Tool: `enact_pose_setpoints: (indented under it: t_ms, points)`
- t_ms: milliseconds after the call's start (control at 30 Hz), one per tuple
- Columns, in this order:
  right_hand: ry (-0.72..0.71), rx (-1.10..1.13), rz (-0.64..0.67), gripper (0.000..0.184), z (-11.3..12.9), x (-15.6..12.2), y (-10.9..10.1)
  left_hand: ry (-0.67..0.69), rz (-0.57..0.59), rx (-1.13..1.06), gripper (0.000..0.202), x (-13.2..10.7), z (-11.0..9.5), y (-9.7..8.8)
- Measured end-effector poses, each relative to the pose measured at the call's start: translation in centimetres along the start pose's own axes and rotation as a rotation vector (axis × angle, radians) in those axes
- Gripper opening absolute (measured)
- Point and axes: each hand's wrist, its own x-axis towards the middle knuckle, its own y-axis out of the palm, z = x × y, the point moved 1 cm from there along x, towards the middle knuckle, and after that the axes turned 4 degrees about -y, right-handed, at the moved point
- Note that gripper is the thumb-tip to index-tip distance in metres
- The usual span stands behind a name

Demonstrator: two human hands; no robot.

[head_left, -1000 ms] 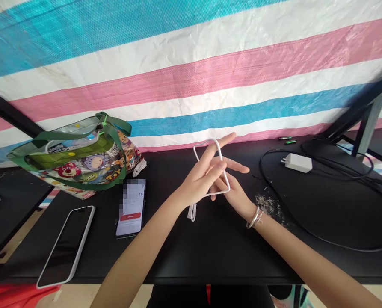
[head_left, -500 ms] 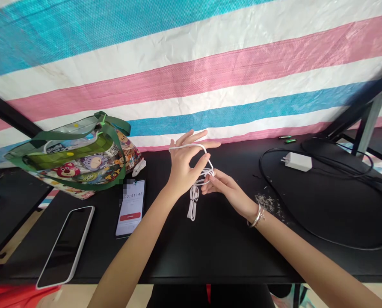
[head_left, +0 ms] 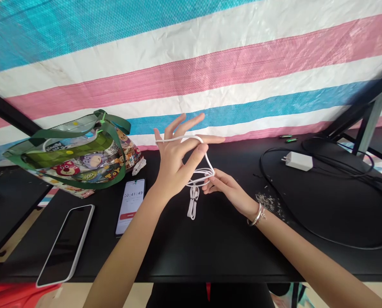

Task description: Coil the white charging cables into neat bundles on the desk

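A white cable [head_left: 207,159] is strung across the fingers of my left hand [head_left: 174,162] and over its back. That hand's fingers are spread, with the cable looped round them and passing between thumb and index finger. Lower down, several loops gather at my right hand [head_left: 224,186], whose thumb and fingers are pinched on the cable. Just below the loops, a white cable bundle [head_left: 193,205] with a dark tie lies on the black table [head_left: 229,244]. Whether it joins the held cable I cannot make out.
At left are a clear cartoon bag [head_left: 81,158] with green straps, a phone [head_left: 131,201] showing a timer and a white-edged phone [head_left: 65,246]. At right lie a white charger [head_left: 298,161], a black cable [head_left: 293,222] and pale scraps [head_left: 269,205].
My left hand has moved left and slightly up, its fingers wider apart, stretching the cable loop. My right hand keeps its pinch almost in place. The timer has advanced one second.
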Motion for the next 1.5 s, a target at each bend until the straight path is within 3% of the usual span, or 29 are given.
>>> enact_pose_setpoints:
  t_ms: [133, 400, 667, 1067, 1167, 1367, 1500]
  points:
    - [-0.031, 0.01, -0.003, 0.044, 0.0, 0.0, 0.0, -0.011, -0.005, -0.067, 0.033, -0.6, 0.7, 1.3]
    - [-0.018, 0.035, -0.002, 0.04, -0.1, 0.1, 0.1, -0.21, 0.011, -0.151, 0.031, -2.1, 2.5, 4.3]
    - [0.026, 0.166, 0.071, 0.041, -0.1, -0.2, 0.1, -0.314, -0.109, -0.147, 0.031, -2.4, 4.0, 4.9]
    - [-0.035, 0.098, -0.009, 0.045, -0.2, 0.2, -0.2, -0.343, -0.054, -0.174, 0.027, -3.1, 5.2, 5.3]
    - [-0.05, 0.078, -0.005, 0.045, -0.2, 0.1, -0.3, -0.327, 0.009, -0.233, 0.028, -3.4, 5.7, 5.4]
    - [-0.083, 0.066, 0.0, 0.045, -0.1, 0.1, -0.4, -0.214, 0.241, -0.367, 0.024, -4.2, 5.4, 5.9]
    - [-0.115, 0.033, 0.02, 0.046, -0.3, 0.2, -0.4, -0.19, 0.25, -0.316, 0.021, -4.5, 5.2, 6.1]
